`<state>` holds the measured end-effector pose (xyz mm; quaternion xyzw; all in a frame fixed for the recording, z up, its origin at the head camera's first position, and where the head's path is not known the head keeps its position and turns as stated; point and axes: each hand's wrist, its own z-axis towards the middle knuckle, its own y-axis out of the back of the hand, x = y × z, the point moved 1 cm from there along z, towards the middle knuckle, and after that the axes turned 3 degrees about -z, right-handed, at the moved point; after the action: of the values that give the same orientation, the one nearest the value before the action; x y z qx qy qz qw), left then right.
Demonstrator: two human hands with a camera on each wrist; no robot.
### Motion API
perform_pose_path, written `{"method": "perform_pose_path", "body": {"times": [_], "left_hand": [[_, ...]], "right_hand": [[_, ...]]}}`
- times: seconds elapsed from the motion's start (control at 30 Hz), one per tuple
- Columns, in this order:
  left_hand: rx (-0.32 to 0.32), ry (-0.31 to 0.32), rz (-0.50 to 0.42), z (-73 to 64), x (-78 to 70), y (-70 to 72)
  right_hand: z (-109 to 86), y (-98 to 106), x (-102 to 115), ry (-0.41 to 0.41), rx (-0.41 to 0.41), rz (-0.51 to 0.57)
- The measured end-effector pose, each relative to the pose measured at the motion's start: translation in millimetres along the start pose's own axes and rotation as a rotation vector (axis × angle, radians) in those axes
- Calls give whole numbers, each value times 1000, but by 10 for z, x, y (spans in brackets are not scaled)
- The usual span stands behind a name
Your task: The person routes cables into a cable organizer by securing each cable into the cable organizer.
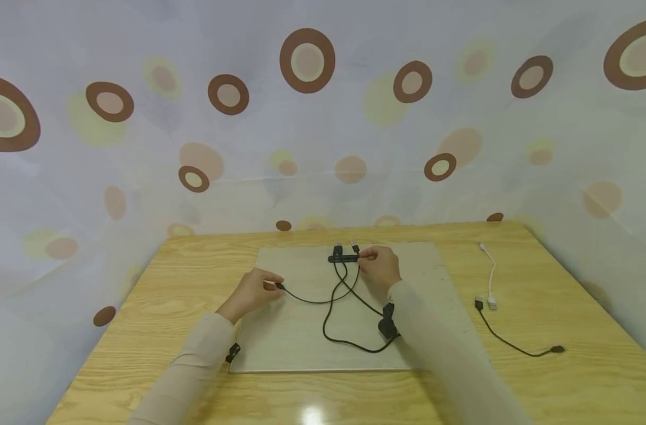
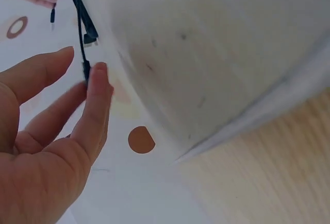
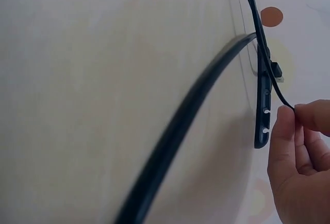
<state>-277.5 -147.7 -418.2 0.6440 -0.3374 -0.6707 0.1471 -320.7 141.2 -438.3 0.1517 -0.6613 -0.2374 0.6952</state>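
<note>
My right hand [image 1: 380, 265] pinches a thin black USB cable [image 3: 285, 100] close below its plug [image 1: 355, 247], at the right end of a black slotted cable holder [image 3: 262, 131]. On the left, my left hand [image 1: 257, 290] has the cable's other connector [image 2: 86, 72] at its fingertips; the thumb stands a little off it in the left wrist view. Between the hands the cable sags over a pale board [image 1: 296, 339]. A second black cable [image 1: 325, 330] hangs from the holder, with its plug [image 1: 338, 250] at the holder's left end, and loops down to a black block [image 1: 388, 328] beside my right forearm.
Right of the board, a short white cable [image 1: 492, 271] and a short black cable [image 1: 506, 339] lie on the wooden table [image 1: 578, 295]. A small black piece [image 1: 232, 353] sits at the board's lower left corner. A dotted curtain [image 1: 312, 130] encloses the back and sides.
</note>
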Motion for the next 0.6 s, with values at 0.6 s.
{"method": "perform_pose_path", "body": {"times": [0.6], "left_hand": [[192,-54,266,-171,-40,-137]], "right_hand": [[35,-119,5,-63,-18,-19]]}}
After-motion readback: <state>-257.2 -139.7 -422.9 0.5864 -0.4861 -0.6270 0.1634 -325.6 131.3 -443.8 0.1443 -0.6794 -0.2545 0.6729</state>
